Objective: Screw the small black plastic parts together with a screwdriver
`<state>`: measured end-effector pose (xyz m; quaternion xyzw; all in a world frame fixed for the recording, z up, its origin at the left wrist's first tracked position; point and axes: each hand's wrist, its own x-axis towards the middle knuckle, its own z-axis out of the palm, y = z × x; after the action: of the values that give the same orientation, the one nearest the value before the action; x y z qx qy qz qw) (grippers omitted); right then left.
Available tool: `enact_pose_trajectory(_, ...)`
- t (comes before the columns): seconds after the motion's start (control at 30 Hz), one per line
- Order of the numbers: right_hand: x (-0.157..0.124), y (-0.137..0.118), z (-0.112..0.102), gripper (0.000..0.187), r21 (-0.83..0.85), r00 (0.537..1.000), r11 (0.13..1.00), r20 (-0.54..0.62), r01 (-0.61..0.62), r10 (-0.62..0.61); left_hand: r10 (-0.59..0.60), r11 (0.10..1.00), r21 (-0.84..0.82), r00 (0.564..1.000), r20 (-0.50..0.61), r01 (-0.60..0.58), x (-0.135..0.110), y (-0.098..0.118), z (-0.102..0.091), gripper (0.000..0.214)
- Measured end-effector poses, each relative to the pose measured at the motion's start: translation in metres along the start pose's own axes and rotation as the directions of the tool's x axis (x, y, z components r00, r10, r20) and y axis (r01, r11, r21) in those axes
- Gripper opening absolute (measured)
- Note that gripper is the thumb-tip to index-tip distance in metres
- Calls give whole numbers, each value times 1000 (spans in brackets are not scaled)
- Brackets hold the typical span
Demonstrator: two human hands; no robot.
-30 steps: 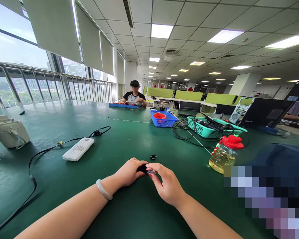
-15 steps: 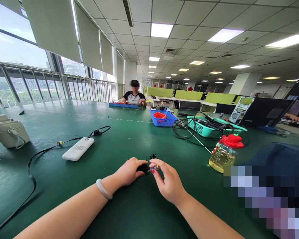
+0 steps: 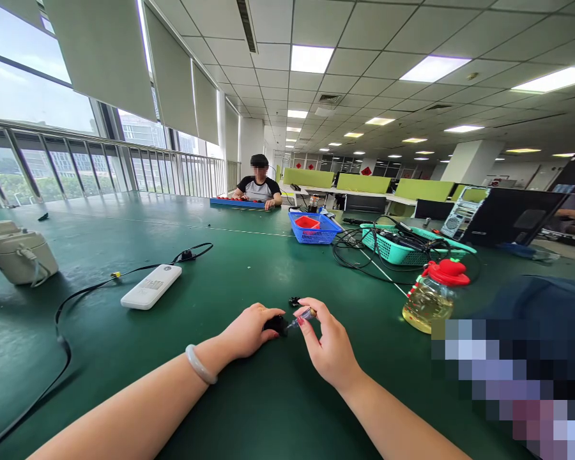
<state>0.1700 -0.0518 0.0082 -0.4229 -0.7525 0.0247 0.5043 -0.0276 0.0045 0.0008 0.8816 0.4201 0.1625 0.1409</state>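
My left hand (image 3: 248, 331) is closed round a small black part (image 3: 278, 324) low over the green table. My right hand (image 3: 329, 350) pinches a slim, see-through bluish tool (image 3: 303, 317) with a gold-coloured end, like a small screwdriver. Its narrow tip points down and left at the black part's right side; whether it touches cannot be made out. Just beyond the fingers, a second small black piece (image 3: 294, 301) lies on the table. Much of the held part is hidden by my left fingers.
Left lie a white power bank (image 3: 152, 287), a black cable (image 3: 63, 319) and a beige container (image 3: 20, 252). To the right stand a red-lidded bottle (image 3: 429, 303), a blue basket (image 3: 315, 229) and a teal basket (image 3: 395, 247) of cables. A person (image 3: 259, 185) sits at the far edge.
The see-through tool has tilted, with its gold end now swung up and right, and my right fingers have shifted right. My left hand holds the black part in the same place.
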Motion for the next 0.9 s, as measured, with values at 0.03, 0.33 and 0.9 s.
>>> enact_pose_trajectory(0.03, 0, 0, 0, 26, 4, 1000, 1000, 2, 2, -2, -2, 1000, 2, 1000, 2, 2, 0, 0, 0, 47)
enact_pose_trajectory(0.33, 0, -11, -4, 28, 29, 983, 985, -71, 169, -166, 1, 1000, 10, 1000, 2, -1, 1, -1, 1, 44)
enact_pose_trajectory(0.9, 1, -19, -2, 20, 33, 939, 939, 10, 343, -343, 17, 1000, -13, 1000, -19, -17, 0, -2, 3, 43)
